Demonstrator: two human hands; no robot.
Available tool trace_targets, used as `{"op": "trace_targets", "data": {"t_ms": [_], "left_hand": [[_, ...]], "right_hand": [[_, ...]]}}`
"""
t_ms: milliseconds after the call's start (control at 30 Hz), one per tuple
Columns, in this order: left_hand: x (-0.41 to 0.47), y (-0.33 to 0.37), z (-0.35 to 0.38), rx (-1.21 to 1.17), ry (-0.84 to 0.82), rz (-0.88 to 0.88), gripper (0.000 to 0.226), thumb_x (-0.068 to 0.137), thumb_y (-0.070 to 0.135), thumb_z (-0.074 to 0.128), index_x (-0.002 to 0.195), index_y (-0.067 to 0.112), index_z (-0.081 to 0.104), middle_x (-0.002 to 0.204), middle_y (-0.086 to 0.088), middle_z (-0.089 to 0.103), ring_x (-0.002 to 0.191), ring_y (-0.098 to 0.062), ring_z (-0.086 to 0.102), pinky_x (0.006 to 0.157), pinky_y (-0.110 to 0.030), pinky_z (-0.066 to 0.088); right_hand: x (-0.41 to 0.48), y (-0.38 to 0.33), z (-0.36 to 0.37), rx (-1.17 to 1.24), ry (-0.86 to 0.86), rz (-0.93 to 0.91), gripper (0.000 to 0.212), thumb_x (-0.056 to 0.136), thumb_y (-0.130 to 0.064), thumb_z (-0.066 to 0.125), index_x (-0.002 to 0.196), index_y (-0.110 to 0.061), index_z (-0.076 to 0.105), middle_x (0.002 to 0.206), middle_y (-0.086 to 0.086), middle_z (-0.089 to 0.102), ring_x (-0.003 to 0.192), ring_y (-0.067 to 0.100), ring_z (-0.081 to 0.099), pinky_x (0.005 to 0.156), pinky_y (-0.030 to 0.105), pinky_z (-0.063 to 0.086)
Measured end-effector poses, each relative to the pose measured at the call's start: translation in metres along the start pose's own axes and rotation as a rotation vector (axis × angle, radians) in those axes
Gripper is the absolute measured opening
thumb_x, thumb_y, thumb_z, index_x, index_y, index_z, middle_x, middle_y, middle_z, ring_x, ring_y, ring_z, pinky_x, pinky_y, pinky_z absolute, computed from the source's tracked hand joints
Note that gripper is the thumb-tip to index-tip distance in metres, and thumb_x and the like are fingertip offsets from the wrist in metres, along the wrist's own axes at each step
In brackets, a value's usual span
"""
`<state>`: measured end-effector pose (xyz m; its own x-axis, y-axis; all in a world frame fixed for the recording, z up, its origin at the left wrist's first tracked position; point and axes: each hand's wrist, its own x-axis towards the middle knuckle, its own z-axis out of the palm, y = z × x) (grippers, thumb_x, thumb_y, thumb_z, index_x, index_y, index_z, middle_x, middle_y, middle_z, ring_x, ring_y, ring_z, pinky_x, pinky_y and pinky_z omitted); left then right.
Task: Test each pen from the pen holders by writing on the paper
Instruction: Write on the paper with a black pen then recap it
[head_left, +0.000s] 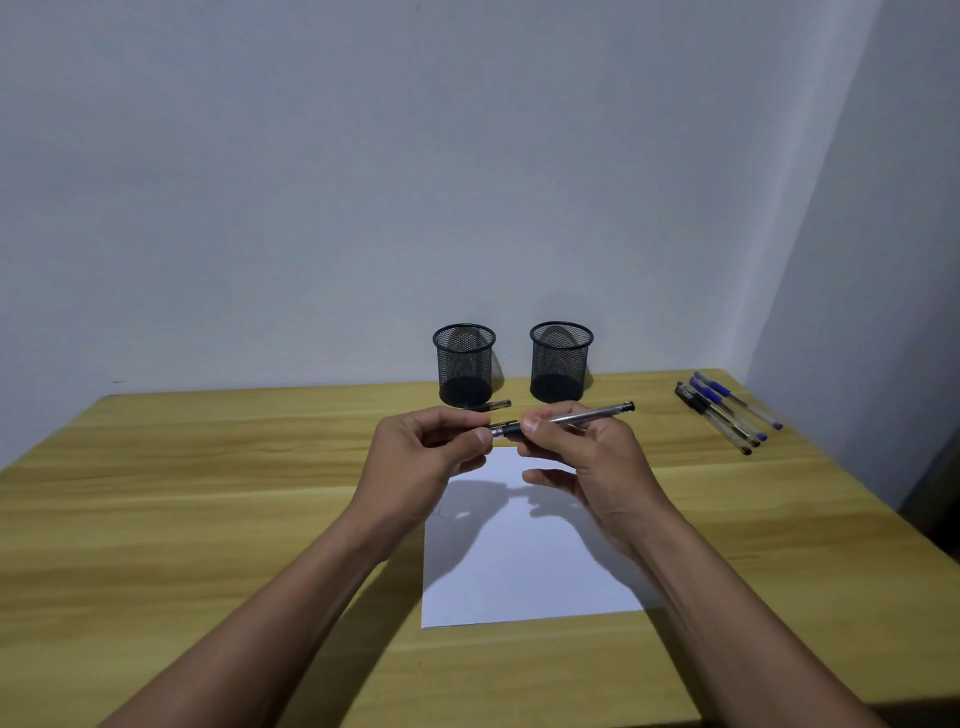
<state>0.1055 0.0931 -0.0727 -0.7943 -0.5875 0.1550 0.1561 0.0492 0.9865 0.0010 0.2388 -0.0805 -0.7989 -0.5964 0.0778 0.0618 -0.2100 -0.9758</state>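
Pinching the dark front end of 1 pen (584, 415), the left hand (422, 453) curls its fingers; the right hand (592, 457) grips the clear barrel, above the paper (522, 571) on the table (208, 519).

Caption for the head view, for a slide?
Left hand and right hand hold one pen above the paper; two mesh pen holders stand behind, spare pens lie at right.
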Motion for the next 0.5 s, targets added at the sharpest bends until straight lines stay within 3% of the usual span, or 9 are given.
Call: {"op": "trace_targets", "data": {"t_ms": [133, 267, 300, 400, 500], "left_hand": [[0.005, 0.002, -0.007, -0.028, 0.030, -0.022, 0.010, 0.084, -0.002, 0.072, 0.093, -0.001, 0.075, 0.077, -0.012, 0.072, 0.073, -0.019, 0.067, 0.081, -0.029, 0.060], [0.004, 0.005, -0.009, 0.011, 0.028, -0.011, 0.009, 0.084, -0.001, 0.073, 0.093, 0.001, 0.075, 0.077, -0.013, 0.072, 0.072, -0.020, 0.067, 0.077, -0.025, 0.059], [0.004, 0.006, -0.007, 0.016, 0.025, -0.008, 0.009, 0.084, -0.001, 0.073, 0.093, 0.001, 0.075, 0.077, -0.012, 0.072, 0.072, -0.019, 0.068, 0.077, -0.025, 0.059], [0.002, 0.011, 0.001, 0.002, 0.018, 0.003, 0.009, 0.084, -0.003, 0.072, 0.092, -0.001, 0.074, 0.075, -0.011, 0.072, 0.071, -0.018, 0.067, 0.077, -0.025, 0.060], [0.002, 0.014, 0.005, -0.004, 0.016, 0.009, 0.008, 0.083, -0.004, 0.072, 0.091, -0.001, 0.074, 0.074, -0.010, 0.071, 0.071, -0.019, 0.067, 0.077, -0.026, 0.060]], "right_hand": [[0.003, -0.016, -0.018, -0.066, 0.127, -0.127, 0.034, 0.083, -0.008, 0.079, 0.112, -0.018, 0.066, 0.101, 0.004, 0.074, 0.088, 0.011, 0.069, 0.077, 0.031, 0.057], [0.004, -0.029, -0.034, -0.621, 0.107, -0.367, 0.021, 0.082, -0.017, 0.083, 0.099, -0.026, 0.075, 0.102, -0.011, 0.073, 0.096, 0.001, 0.064, 0.081, 0.007, 0.043], [0.004, -0.030, -0.034, -0.758, 0.081, -0.409, 0.017, 0.083, -0.020, 0.082, 0.095, -0.030, 0.076, 0.098, -0.016, 0.072, 0.101, 0.003, 0.061, 0.083, 0.010, 0.041], [0.003, -0.032, -0.028, -1.068, 0.028, -0.499, 0.011, 0.086, -0.028, 0.076, 0.095, -0.035, 0.075, 0.094, -0.018, 0.071, 0.107, 0.013, 0.052, 0.094, 0.036, 0.039], [0.000, -0.037, -0.027, -1.153, 0.001, -0.481, 0.009, 0.091, -0.032, 0.071, 0.098, -0.035, 0.074, 0.096, -0.014, 0.070, 0.107, 0.013, 0.050, 0.092, 0.040, 0.035]]}}
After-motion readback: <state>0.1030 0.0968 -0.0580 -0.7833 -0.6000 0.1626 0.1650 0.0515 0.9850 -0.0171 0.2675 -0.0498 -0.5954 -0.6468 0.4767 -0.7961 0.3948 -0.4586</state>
